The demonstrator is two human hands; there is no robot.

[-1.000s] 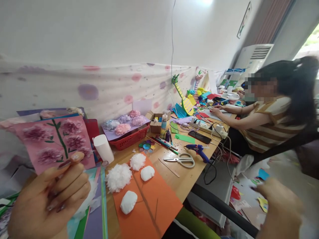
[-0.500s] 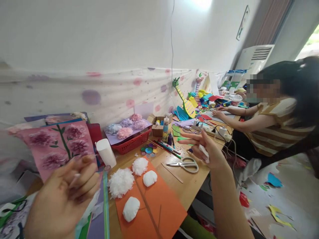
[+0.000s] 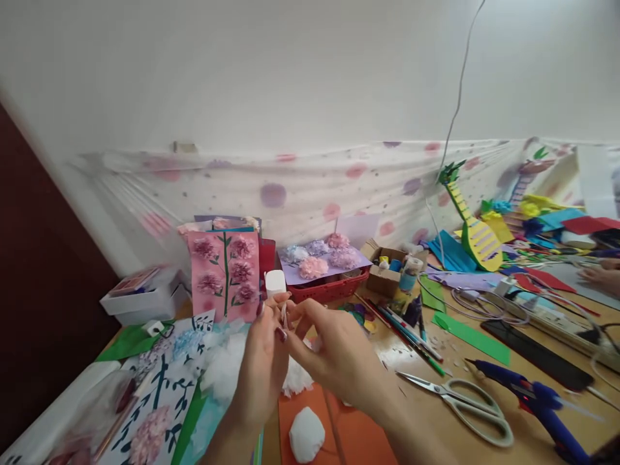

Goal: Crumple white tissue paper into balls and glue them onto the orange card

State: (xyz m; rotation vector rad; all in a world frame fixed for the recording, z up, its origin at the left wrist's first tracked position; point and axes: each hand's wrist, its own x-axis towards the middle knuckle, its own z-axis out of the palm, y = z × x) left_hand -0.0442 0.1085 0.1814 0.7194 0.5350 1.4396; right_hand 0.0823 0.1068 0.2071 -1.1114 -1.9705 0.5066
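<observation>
My left hand (image 3: 265, 361) and my right hand (image 3: 334, 349) meet at the centre, fingertips pinched together on a small white piece (image 3: 284, 315), probably thin paper. Under them lies an orange sheet (image 3: 361, 429) with a dark line drawn on it. A rounded white pad (image 3: 307, 434) rests on that sheet, and a ruffled white flower (image 3: 296, 378) is partly hidden behind my hands. To the left is a fluffy white heap (image 3: 223, 368).
Scissors (image 3: 455, 395), a blue glue gun (image 3: 530, 397), a black phone (image 3: 537, 354) and pencils (image 3: 411, 336) lie to the right. Behind stand a red basket (image 3: 329, 286) and a pink flower picture (image 3: 225, 274). Another person's hand (image 3: 603, 276) shows at the right edge.
The view has swung left. My hands, formerly wide apart, have come together over the orange sheet with a white piece between their fingertips. The other person is mostly out of view.
</observation>
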